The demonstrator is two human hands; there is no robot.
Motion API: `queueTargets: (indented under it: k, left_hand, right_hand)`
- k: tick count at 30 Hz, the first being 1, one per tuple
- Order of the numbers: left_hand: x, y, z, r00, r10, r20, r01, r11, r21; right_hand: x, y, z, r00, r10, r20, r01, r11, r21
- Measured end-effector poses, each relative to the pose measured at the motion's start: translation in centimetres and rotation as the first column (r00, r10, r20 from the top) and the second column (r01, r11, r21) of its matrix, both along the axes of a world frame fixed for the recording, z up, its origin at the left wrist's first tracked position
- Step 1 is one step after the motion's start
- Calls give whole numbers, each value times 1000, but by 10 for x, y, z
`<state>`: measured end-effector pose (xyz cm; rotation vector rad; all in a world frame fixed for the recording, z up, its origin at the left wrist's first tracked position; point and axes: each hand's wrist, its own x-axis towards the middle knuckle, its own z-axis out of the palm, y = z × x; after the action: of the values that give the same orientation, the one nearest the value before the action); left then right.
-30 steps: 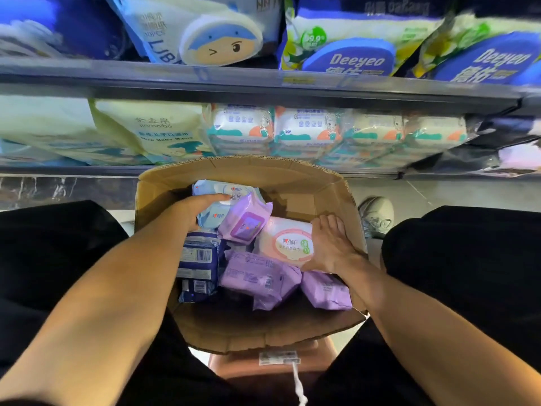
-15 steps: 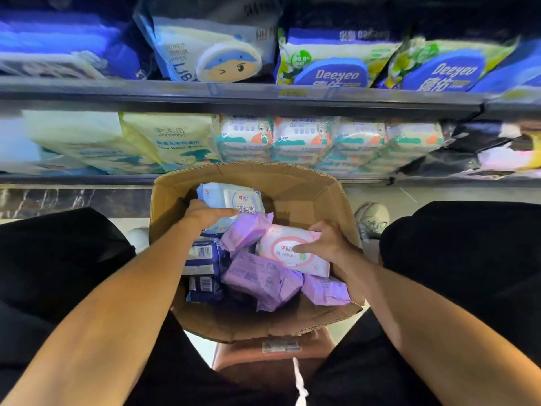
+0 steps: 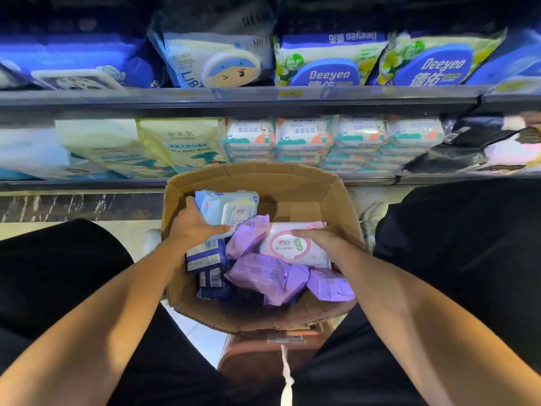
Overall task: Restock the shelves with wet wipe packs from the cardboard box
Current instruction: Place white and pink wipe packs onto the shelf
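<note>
Lifted: pink pack [image 3: 295, 246], long axis left-right | right hand [image 3: 317, 236] clasps it | left hand [image 3: 194, 225] grips blue pack [image 3: 227, 209]

We see uneven light: the top of the frame is nearly black, while the upper shelf [image 3: 263, 96] packs glow with a cold blue-violet cast, strongest at the left. The lower shelf [image 3: 87, 183] is brighter and washed pale at its left end. Inside the box [image 3: 292, 183] the light is soft and warm; its floor lies in shadow between the packs. Our dark clothing swallows all detail at both sides. The wide lens bows the shelf edges and stretches our forearms toward the bottom corners. Motion blur smears the shelf edges and the far right packs; print at the centre reads fairly sharp.
</note>
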<state>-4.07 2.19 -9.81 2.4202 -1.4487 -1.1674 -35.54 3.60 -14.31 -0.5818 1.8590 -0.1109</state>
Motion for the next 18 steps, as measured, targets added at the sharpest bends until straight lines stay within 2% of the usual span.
queueTargets:
  k: [4, 9, 14, 18]
  left_hand:
    - [2, 2, 0, 998, 31, -63, -29, 999, 25]
    - [1, -5, -10, 990, 32, -135, -31, 999, 13]
    - [5, -14, -25, 971, 152, -185, -143, 988, 60]
    - [-2, -21, -31, 956, 199, -215, -193, 980, 49]
  right_hand:
    - [4, 3, 6, 979, -6, 204, -16, 994, 106]
    - [7, 2, 12, 976, -7, 220, -8, 998, 68]
    - [12, -6, 1, 973, 79, 216, -107, 987, 121]
    - [13, -9, -13, 977, 121, 178, -137, 987, 81]
